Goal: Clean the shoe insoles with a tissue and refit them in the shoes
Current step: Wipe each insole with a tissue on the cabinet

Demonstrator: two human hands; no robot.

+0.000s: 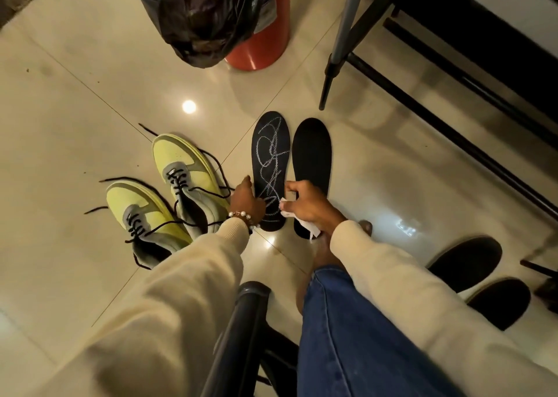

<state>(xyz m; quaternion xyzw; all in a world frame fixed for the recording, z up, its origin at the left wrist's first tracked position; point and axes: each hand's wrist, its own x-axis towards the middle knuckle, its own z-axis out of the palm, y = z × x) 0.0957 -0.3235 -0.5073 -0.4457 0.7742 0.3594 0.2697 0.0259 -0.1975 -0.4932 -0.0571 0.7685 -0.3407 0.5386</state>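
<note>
Right hand (305, 203): pinches tissue (303, 223).
Left hand (249, 200): fingers on scribbled insole's (270, 155) heel.
Insole axis: 12–6; scribbles lie 12 o'clock of tissue.

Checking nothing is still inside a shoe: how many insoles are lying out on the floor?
2. The chalk-scribbled insole lies right of the yellow shoes; the plain black insole lies beside it, further right. None visible inside the shoes, though their interiors are dark.

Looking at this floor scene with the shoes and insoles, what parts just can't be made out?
All from the head view:
- Scribbled insole: its heel end is partly covered by the left hand and the right hand.
- Tissue: mostly hidden inside the right hand's fingers.
- Yellow shoes: insides too dark to see.
- Black bag: top cut off by the upper edge.
</note>
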